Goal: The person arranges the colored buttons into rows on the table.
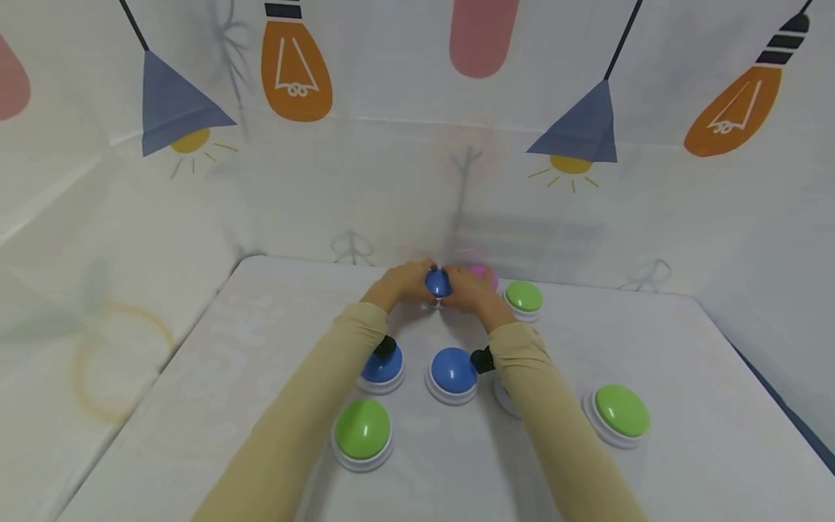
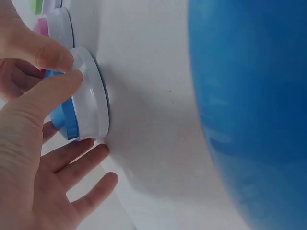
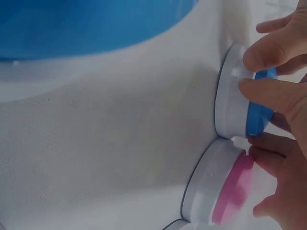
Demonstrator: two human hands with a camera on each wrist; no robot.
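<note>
At the far side of the white table, a push button with a blue dome (image 1: 438, 283) on a white base stands between my two hands. My left hand (image 1: 407, 283) holds it from the left, with its thumb (image 2: 60, 93) against the white base (image 2: 91, 105). From the right my right hand (image 1: 471, 293) grips the same button, its thumb (image 3: 266, 93) also on the base. The thumbs lie close together on the near side, while the other fingers reach around. A pink button (image 3: 234, 189) sits right beside the blue one, close to my right fingers.
A green button (image 1: 524, 296) stands right of the pink one. Nearer are two blue buttons (image 1: 382, 365) (image 1: 454, 370), a green button (image 1: 362, 429) at left and another green button (image 1: 621, 411) at right. My right sleeve mostly covers a white-based button (image 1: 505, 399). A printed curtain (image 1: 391, 181) hangs behind the table.
</note>
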